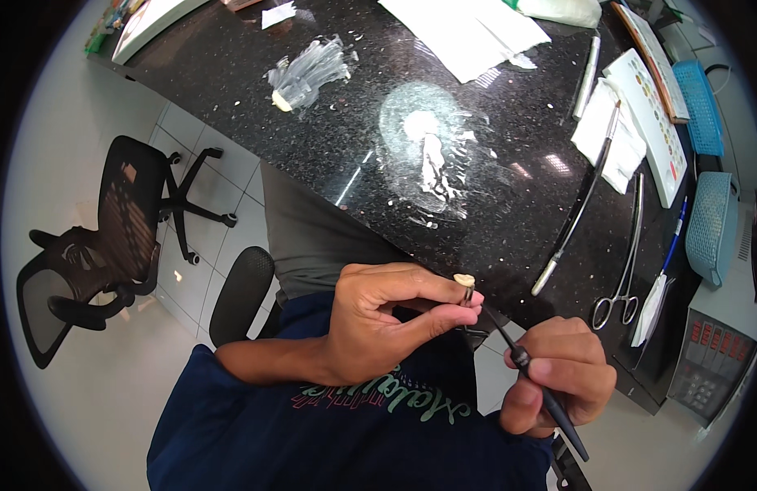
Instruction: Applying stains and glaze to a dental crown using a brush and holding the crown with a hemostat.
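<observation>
My left hand point(378, 315) is at the table's near edge, thumb and forefinger pinched on a small dark peg. On top of that peg sits a cream, tooth-shaped piece point(464, 280), probably a dental crown. My right hand point(568, 368) grips a slim black-handled tool point(568, 427) with a thin pointed tip. The tip points toward the left fingertips, close to the peg; whether it touches cannot be made out. White powdery smears point(432, 155) lie on the dark speckled tabletop point(329, 155) beyond my hands.
On the right lie a long-handled brush point(590, 192) on a white tissue point(628, 164), scissor-handled forceps point(628, 266), a blue brush point(675, 237) and a white palette point(655, 135). Blue baskets point(711, 221) stand behind. White paper point(460, 33) is at the back, and an office chair point(133, 184) stands left.
</observation>
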